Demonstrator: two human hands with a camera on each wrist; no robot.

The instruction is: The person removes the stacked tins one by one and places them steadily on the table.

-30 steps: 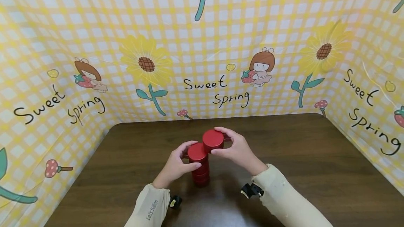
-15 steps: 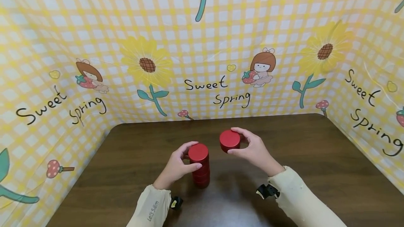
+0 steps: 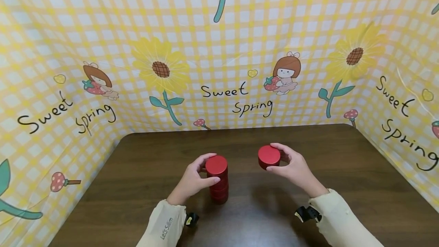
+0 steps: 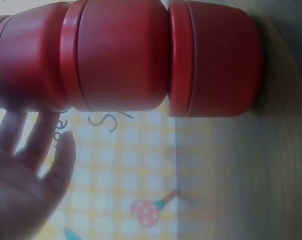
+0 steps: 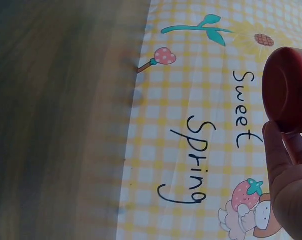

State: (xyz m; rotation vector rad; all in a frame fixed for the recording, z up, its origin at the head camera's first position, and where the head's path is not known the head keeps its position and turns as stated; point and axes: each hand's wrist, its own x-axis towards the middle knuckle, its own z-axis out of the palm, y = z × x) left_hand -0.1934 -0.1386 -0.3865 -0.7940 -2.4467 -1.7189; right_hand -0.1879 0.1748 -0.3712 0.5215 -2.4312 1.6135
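left hand gripping red stack, right hand holding red canister

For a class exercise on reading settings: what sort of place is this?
Probably a staged tabletop recording corner: a yellow-and-white checked fabric backdrop surrounds three sides of a dark brown wood-grain table, and a small black wrist-worn device shows at the right sleeve.

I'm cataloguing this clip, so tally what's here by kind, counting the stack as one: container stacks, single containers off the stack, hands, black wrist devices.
Stack of red containers: 1
Held red container off the stack: 1
Hands: 2
Black wrist devices: 2
Total: 6
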